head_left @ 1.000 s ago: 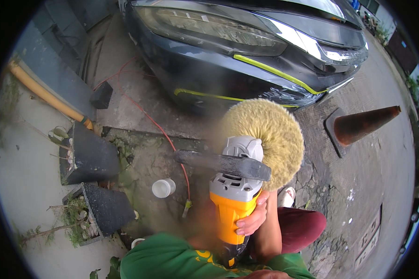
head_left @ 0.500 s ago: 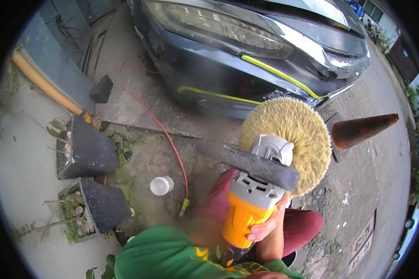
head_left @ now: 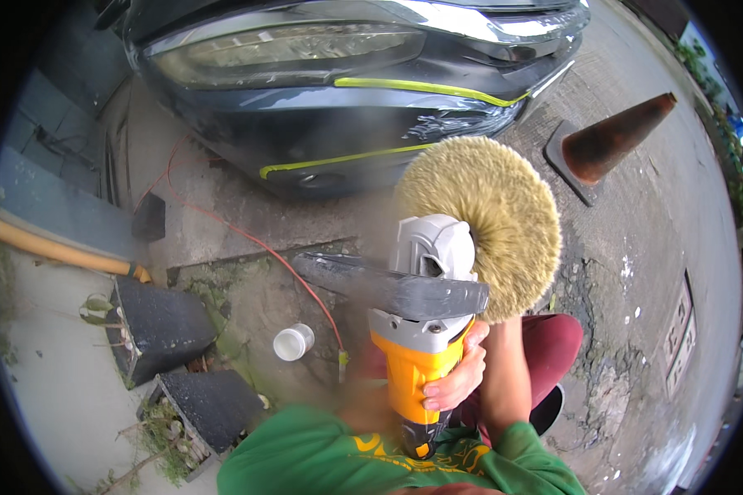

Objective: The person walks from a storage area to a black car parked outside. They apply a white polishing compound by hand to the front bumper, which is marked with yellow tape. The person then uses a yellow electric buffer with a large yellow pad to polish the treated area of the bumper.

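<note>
Bumper (head_left: 281,132) blocking ahead, 2 planters (head_left: 169,322) at left, gap between polishing pad (head_left: 508,210) and cone (head_left: 611,142)

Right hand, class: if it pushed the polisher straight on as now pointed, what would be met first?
Probably the car bumper: the right hand holds the polisher aimed up the picture towards it, though depth is unclear.

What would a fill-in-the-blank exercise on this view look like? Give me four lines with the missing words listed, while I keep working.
1. One hand grips the polisher, whose fluffy round pad faces the ___ side of the picture.
2. Yellow-green tape runs along the front of a dark ___.
3. The white tub stands on the ground to the polisher's ___ in the picture.
4. The person's sleeve is ___.

Missing words: right; car; left; green.
</note>
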### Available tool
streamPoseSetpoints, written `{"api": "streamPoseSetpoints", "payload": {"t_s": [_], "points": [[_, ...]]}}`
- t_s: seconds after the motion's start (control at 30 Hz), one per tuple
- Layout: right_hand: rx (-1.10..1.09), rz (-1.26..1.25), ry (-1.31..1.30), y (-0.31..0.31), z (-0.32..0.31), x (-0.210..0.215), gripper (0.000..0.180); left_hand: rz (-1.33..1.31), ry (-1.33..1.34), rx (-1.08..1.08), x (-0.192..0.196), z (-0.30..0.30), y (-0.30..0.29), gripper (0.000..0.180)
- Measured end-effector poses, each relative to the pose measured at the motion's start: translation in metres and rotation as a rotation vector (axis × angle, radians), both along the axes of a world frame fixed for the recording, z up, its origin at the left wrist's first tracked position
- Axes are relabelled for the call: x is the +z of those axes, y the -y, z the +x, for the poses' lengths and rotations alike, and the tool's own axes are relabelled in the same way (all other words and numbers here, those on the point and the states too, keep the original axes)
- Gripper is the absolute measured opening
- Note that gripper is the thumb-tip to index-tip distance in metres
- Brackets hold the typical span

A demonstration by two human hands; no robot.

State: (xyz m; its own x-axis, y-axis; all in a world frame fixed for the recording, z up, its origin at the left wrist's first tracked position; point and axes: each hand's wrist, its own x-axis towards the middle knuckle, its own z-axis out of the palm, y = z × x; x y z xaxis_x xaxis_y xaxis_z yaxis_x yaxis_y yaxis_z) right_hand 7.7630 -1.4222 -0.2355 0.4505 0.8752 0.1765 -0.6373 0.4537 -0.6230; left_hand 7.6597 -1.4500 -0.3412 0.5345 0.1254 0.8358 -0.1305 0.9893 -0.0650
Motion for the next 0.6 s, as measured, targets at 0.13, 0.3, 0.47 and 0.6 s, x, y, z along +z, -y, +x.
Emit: {"api": "streamPoseSetpoints", "payload": {"t_s": [0.13,0.3,0.47,0.6], "points": [[-0.019,0.109,-0.081,-0.031,0.011,0.040,0.083,-0.004,-0.024,-0.027,-0.002,0.008,0.008,0.085],[0.028,-0.070,0.011,0.032,0.003,-0.020,0.078,0.002,-0.049,0.006,-0.001,0.005,0.004,0.090],[0.054,-0.232,0.087,0.090,0.000,-0.062,0.073,-0.009,-0.052,-0.001,-0.005,0.007,0.006,0.095],[0.057,-0.289,0.113,0.106,0.006,-0.070,0.069,-0.023,-0.079,0.018,-0.004,0.008,0.009,0.099]]}}
